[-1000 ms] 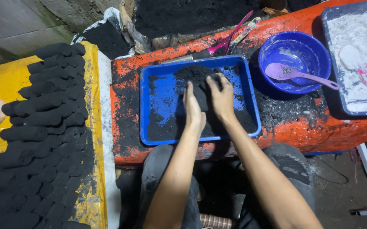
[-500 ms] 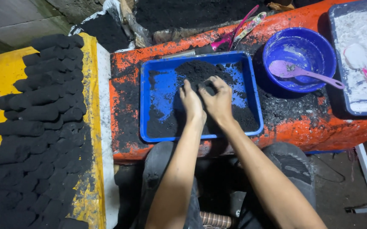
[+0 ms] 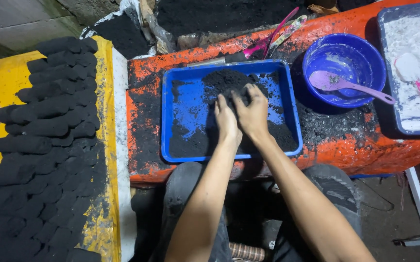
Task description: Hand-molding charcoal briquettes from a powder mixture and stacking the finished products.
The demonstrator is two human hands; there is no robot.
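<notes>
Two bare hands of yours work side by side in the blue plastic tray (image 3: 178, 116), which sits on the orange-painted bench (image 3: 345, 145) just in front of your knees. Your left hand (image 3: 227, 121) lies palm-down with its fingers pressed into the black charcoal powder (image 3: 229, 82) heaped toward the far middle of the tray; your right hand (image 3: 253, 114) sits touching it on the right, fingers curled loosely over the same heap. Both hands are partly closed around a clump of the powder between them, though how much they enclose you cannot tell, since the fingers cover it. More powder is spread thin along the near edge of the tray, with bare blue showing at the left. To the right of the tray stands a round blue bowl (image 3: 360, 53) with a purple spoon (image 3: 345, 85) resting in it, handle pointing right. Farther right, a dark-rimmed tray of white powder (image 3: 413, 34) reaches the picture's edge. On your left, rows of black cylindrical briquettes (image 3: 49, 121) lie stacked on a yellow sheet (image 3: 1, 82).
</notes>
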